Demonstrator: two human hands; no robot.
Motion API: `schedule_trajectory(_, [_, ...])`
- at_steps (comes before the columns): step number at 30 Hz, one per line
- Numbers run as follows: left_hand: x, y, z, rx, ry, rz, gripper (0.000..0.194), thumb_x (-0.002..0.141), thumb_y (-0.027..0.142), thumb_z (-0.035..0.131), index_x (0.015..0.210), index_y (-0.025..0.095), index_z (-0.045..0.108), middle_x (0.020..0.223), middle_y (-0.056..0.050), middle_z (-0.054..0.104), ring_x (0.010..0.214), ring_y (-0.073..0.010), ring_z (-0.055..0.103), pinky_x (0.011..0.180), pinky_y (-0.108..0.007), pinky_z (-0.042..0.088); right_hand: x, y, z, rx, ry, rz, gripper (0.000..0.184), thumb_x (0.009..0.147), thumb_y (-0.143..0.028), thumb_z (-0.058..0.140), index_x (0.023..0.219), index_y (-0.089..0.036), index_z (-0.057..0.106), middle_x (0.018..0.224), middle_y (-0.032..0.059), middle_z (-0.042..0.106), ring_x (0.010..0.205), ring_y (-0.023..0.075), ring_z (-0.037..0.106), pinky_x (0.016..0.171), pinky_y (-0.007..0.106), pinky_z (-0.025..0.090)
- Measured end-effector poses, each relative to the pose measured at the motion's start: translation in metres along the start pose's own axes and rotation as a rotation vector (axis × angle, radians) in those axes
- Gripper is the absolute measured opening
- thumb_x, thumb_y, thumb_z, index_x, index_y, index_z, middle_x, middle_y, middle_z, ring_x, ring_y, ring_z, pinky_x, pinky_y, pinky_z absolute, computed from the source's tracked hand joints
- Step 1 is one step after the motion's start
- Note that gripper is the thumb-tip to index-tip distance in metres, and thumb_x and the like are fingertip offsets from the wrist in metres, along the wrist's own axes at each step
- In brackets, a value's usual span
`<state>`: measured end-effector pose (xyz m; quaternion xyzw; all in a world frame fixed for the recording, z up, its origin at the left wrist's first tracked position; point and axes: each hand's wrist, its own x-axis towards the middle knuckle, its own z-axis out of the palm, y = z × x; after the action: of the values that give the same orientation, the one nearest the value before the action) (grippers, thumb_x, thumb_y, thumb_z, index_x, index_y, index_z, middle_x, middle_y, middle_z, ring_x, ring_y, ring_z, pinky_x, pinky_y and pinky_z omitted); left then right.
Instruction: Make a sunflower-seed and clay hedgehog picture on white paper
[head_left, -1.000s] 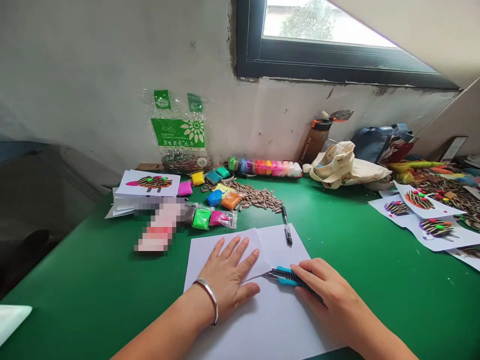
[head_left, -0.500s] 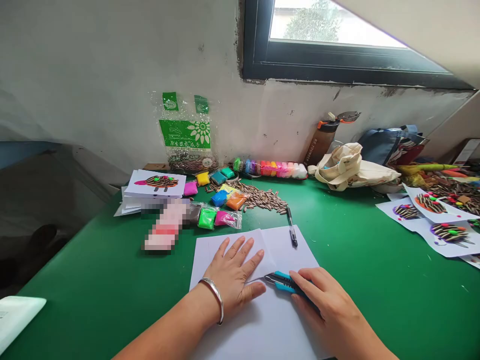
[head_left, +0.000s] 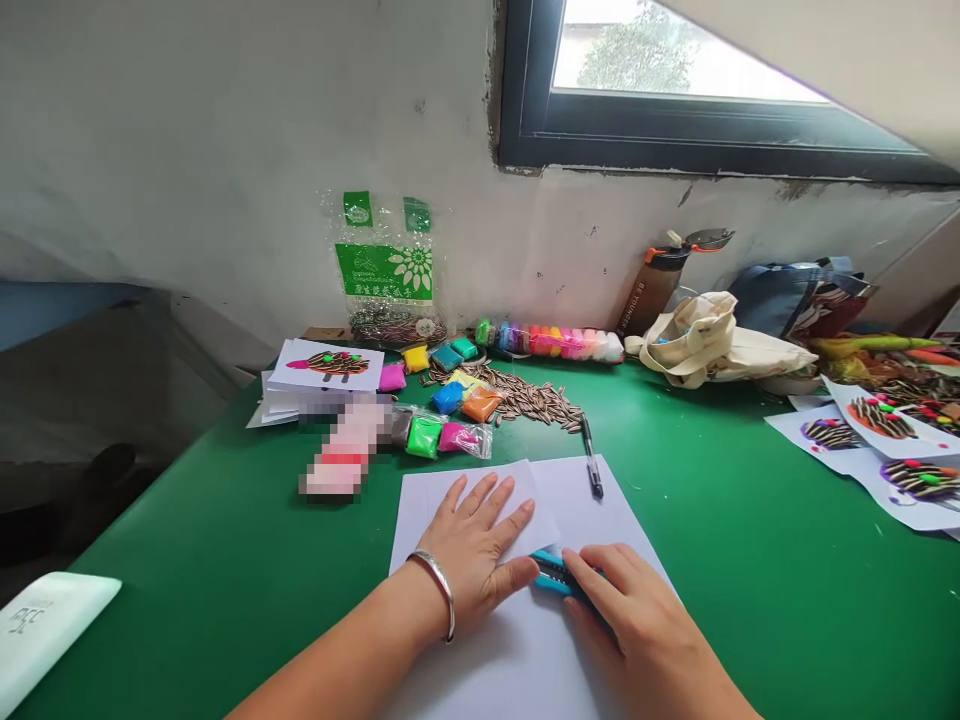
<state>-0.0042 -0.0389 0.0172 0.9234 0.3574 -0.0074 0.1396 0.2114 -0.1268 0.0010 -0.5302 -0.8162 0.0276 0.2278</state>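
Fingers spread, my left hand (head_left: 476,555) lies flat on a folded sheet of white paper (head_left: 536,510), which rests on a larger white sheet (head_left: 480,670). A silver bangle (head_left: 439,590) circles the left wrist. My right hand (head_left: 626,610) is closed round a blue and black utility knife (head_left: 553,572). The knife lies low over the paper, its front end close to my left thumb and the edge of the folded sheet. Its blade tip is hidden there. Beyond the hands, a black pen (head_left: 592,460) lies across the far edge of the paper.
Sunflower seeds (head_left: 536,397) and small clay packets (head_left: 424,436) lie behind the paper. Decorated cards are stacked at left (head_left: 326,365) and spread at right (head_left: 915,490). A brown bottle (head_left: 656,285) and a cloth bag (head_left: 705,340) stand by the wall. A white device (head_left: 56,635) sits at lower left.
My right hand has moved left with the utility knife, and the knife's front end has gone in beside my left thumb, under the folded sheet's edge. The left hand stays pressed down. The view has shifted slightly.
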Motion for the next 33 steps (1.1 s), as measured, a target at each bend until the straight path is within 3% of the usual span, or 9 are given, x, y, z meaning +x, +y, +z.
schedule_trajectory(6, [0.001, 0.001, -0.002, -0.031, -0.014, -0.016, 0.058, 0.092, 0.060, 0.018, 0.144, 0.034, 0.021, 0.152, -0.006, 0.020, 0.140, -0.0287, 0.013, 0.110, -0.056, 0.008, -0.005, 0.002, 0.008, 0.000, 0.020, -0.049, 0.034, 0.088, -0.017, 0.046, 0.121, -0.017, 0.054, 0.094, 0.0113, 0.061, 0.080, 0.0209, 0.058, 0.070, 0.035, 0.052])
schedule_trajectory(11, [0.001, 0.002, -0.006, -0.074, -0.034, -0.029, 0.058, 0.093, 0.060, 0.016, 0.144, 0.033, 0.023, 0.152, -0.007, 0.019, 0.140, -0.0282, 0.010, 0.110, -0.056, 0.006, 0.004, -0.010, 0.012, 0.019, 0.020, -0.060, 0.027, 0.086, -0.015, 0.048, 0.112, -0.015, 0.057, 0.088, 0.0108, 0.060, 0.076, 0.0215, 0.056, 0.064, 0.035, 0.051])
schedule_trajectory(23, [0.004, 0.000, -0.010, -0.091, -0.059, -0.032, 0.053, 0.095, 0.054, 0.013, 0.143, 0.034, 0.025, 0.152, -0.004, 0.020, 0.140, -0.0263, 0.009, 0.110, -0.054, 0.006, 0.015, -0.033, 0.017, 0.076, 0.021, -0.058, 0.030, 0.085, -0.009, 0.046, 0.111, -0.014, 0.058, 0.084, 0.0098, 0.060, 0.075, 0.0208, 0.053, 0.064, 0.034, 0.048])
schedule_trajectory(29, [0.004, 0.001, -0.013, -0.113, -0.083, -0.036, 0.054, 0.095, 0.054, 0.012, 0.143, 0.033, 0.026, 0.152, -0.005, 0.019, 0.140, -0.0275, 0.009, 0.110, -0.056, 0.007, 0.021, -0.047, 0.026, 0.103, 0.082, -0.103, 0.029, 0.081, -0.005, 0.047, 0.107, -0.010, 0.060, 0.081, 0.0109, 0.060, 0.075, 0.0214, 0.052, 0.063, 0.034, 0.047])
schedule_trajectory(33, [0.005, 0.000, -0.012, -0.121, -0.076, -0.035, 0.053, 0.096, 0.052, 0.011, 0.142, 0.032, 0.029, 0.152, -0.007, 0.021, 0.140, -0.0275, 0.010, 0.109, -0.057, 0.007, 0.022, -0.055, 0.032, 0.123, 0.083, -0.226, 0.027, 0.079, -0.010, 0.049, 0.103, -0.009, 0.062, 0.075, 0.0103, 0.059, 0.068, 0.0206, 0.050, 0.056, 0.033, 0.046])
